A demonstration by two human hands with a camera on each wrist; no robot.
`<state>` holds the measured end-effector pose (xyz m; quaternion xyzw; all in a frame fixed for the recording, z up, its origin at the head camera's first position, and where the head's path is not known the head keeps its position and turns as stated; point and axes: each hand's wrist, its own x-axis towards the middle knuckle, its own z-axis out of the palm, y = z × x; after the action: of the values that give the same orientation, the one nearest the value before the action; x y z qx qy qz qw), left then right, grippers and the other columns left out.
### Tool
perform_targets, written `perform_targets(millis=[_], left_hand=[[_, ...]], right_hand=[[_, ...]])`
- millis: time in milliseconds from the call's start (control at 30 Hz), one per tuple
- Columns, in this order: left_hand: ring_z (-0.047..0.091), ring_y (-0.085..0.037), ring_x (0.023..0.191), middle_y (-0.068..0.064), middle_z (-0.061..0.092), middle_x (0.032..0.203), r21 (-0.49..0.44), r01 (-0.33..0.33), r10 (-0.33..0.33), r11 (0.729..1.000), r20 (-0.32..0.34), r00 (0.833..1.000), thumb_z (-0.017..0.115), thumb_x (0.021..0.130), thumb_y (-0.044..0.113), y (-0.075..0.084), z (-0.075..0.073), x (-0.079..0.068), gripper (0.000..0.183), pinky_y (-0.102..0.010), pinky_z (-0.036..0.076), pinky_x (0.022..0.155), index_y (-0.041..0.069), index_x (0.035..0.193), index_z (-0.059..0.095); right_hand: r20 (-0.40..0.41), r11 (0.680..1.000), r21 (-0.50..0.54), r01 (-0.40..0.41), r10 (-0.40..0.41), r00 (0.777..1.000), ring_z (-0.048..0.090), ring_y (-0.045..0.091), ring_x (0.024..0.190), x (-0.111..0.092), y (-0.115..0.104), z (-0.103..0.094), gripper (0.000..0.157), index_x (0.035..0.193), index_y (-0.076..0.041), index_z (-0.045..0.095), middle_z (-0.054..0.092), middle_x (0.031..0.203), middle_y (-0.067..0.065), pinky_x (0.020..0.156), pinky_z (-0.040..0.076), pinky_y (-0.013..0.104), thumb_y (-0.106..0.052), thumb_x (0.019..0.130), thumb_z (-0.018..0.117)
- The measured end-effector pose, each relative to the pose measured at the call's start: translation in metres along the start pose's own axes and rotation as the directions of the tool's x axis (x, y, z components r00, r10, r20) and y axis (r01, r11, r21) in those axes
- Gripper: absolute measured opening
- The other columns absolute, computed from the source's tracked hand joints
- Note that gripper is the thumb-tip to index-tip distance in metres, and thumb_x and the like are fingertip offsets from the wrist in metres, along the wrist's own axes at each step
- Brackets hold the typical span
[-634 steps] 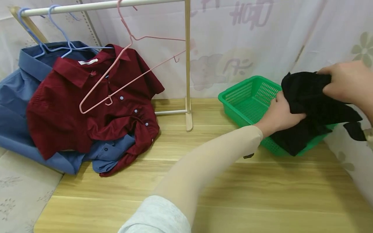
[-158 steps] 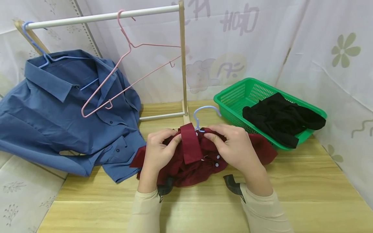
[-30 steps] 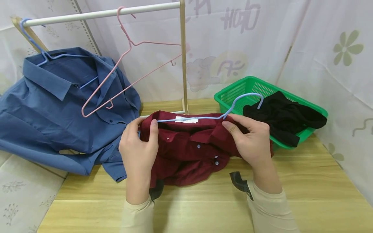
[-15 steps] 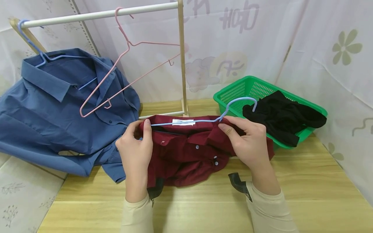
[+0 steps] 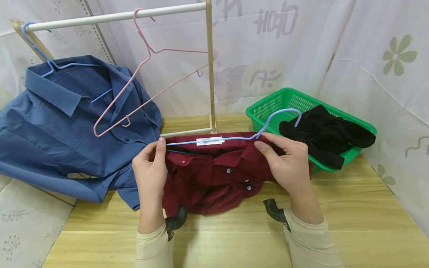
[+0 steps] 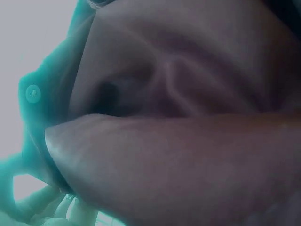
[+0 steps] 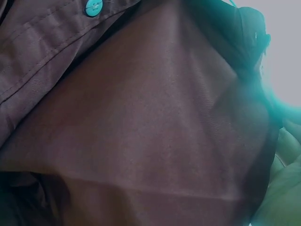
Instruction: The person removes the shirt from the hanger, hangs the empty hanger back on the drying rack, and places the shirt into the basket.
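Note:
A maroon shirt is held up by its collar over the table in the head view, with blue buttons and a white neck label showing. A light blue hanger lies along the inside of the collar, its hook rising at the right. My left hand pinches the left end of the collar together with the hanger's arm. With thumb and fingers my right hand grips the collar beside the hanger's neck. Maroon cloth fills most of the right wrist view; the hanger's lower part is hidden inside the shirt.
At left, a blue shirt hangs on a blue hanger from the rack's white rail. A pink hanger hangs beside it. On the table's right side stands a green basket containing a black garment.
Earlier the maroon shirt hung on the rack while the hands held the black garment at the basket. Since about a second ago, my left hand has slid left along the hanger, spreading the collar.

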<state>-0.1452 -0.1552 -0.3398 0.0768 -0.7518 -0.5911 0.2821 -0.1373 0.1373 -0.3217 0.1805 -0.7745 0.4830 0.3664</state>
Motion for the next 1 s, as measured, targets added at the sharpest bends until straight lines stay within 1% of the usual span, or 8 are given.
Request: perform_targets(millis=[167, 300, 400, 567, 633, 767, 900, 1000], left_hand=[[0.035, -0.009, 0.047, 0.003, 0.042, 0.061, -0.253, 0.114, -0.093, 0.961, 0.093, 0.991, 0.062, 0.094, 0.042, -0.002, 0.000, 0.000, 0.039, -0.023, 0.033, 0.047, 0.004, 0.093, 0.071], [0.048, -0.008, 0.055, 0.001, 0.050, 0.070, -0.361, 0.131, -0.074, 0.923, 0.166, 0.983, 0.056, 0.098, 0.040, -0.002, 0.001, 0.000, 0.040, -0.020, 0.042, 0.053, 0.001, 0.096, 0.066], [0.061, -0.012, 0.071, -0.004, 0.062, 0.087, -0.422, 0.152, -0.062, 0.894, 0.219, 0.974, 0.049, 0.101, 0.041, -0.003, 0.001, -0.001, 0.042, -0.022, 0.050, 0.062, 0.004, 0.106, 0.067], [0.064, -0.017, 0.086, -0.008, 0.065, 0.105, -0.497, 0.235, -0.087, 0.836, 0.302, 0.949, 0.042, 0.101, 0.047, -0.006, 0.002, 0.000, 0.053, -0.024, 0.051, 0.070, 0.002, 0.119, 0.064], [0.063, -0.018, 0.091, -0.008, 0.064, 0.108, -0.525, 0.271, -0.100, 0.806, 0.332, 0.938, 0.042, 0.101, 0.048, -0.008, 0.002, 0.000, 0.055, -0.025, 0.052, 0.074, 0.001, 0.120, 0.062], [0.061, -0.021, 0.104, -0.008, 0.063, 0.113, -0.602, 0.330, -0.094, 0.727, 0.389, 0.917, 0.043, 0.101, 0.048, -0.013, 0.003, 0.001, 0.055, -0.027, 0.051, 0.086, 0.001, 0.120, 0.062], [0.056, -0.022, 0.109, -0.009, 0.060, 0.113, -0.670, 0.385, -0.068, 0.634, 0.448, 0.891, 0.040, 0.101, 0.048, -0.017, 0.005, 0.003, 0.056, -0.028, 0.048, 0.091, 0.000, 0.120, 0.061], [0.054, -0.021, 0.110, -0.009, 0.057, 0.116, -0.693, 0.422, -0.066, 0.585, 0.478, 0.876, 0.037, 0.102, 0.049, -0.020, 0.007, 0.003, 0.056, -0.028, 0.047, 0.090, 0.002, 0.120, 0.060]], right_hand=[[-0.012, 1.000, 0.013, 0.001, 0.000, 1.000, 0.066, -0.009, 0.087, 0.000, 0.001, 0.001, 0.027, 0.100, -0.002, 0.077, 0.075, 0.092, 0.018, 0.082, 0.050, 0.010, 0.006, 0.075, 0.079], [-0.021, 1.000, 0.004, -0.005, 0.005, 1.000, 0.067, -0.007, 0.086, 0.000, 0.001, 0.000, 0.027, 0.101, -0.003, 0.077, 0.075, 0.091, 0.016, 0.081, 0.051, 0.011, 0.005, 0.076, 0.079], [-0.031, 1.000, 0.011, -0.014, 0.015, 0.999, 0.067, -0.006, 0.084, -0.001, 0.001, 0.001, 0.027, 0.102, -0.004, 0.078, 0.075, 0.091, 0.016, 0.079, 0.051, 0.011, 0.004, 0.076, 0.079], [-0.027, 0.999, 0.023, -0.023, 0.023, 0.999, 0.068, -0.005, 0.086, -0.002, 0.002, 0.003, 0.026, 0.102, -0.004, 0.078, 0.076, 0.093, -0.001, 0.080, 0.051, 0.012, 0.004, 0.076, 0.079], [-0.021, 0.999, 0.036, -0.029, 0.030, 0.999, 0.068, -0.004, 0.084, -0.002, 0.003, 0.003, 0.026, 0.101, -0.004, 0.078, 0.074, 0.092, -0.010, 0.077, 0.052, 0.013, 0.004, 0.076, 0.079], [-0.016, 0.997, 0.073, -0.040, 0.041, 0.999, 0.069, 0.000, 0.080, -0.003, 0.004, 0.005, 0.025, 0.100, -0.004, 0.078, 0.074, 0.088, -0.009, 0.073, 0.053, 0.014, 0.005, 0.076, 0.079], [-0.001, 0.997, 0.069, -0.043, 0.043, 0.999, 0.069, -0.001, 0.081, -0.003, 0.004, 0.006, 0.027, 0.102, -0.004, 0.077, 0.076, 0.089, 0.005, 0.074, 0.053, 0.014, 0.005, 0.077, 0.078], [0.007, 0.997, 0.067, -0.047, 0.047, 0.999, 0.069, -0.001, 0.081, -0.004, 0.002, 0.006, 0.028, 0.104, -0.005, 0.077, 0.075, 0.089, 0.013, 0.075, 0.053, 0.014, 0.005, 0.078, 0.077]])
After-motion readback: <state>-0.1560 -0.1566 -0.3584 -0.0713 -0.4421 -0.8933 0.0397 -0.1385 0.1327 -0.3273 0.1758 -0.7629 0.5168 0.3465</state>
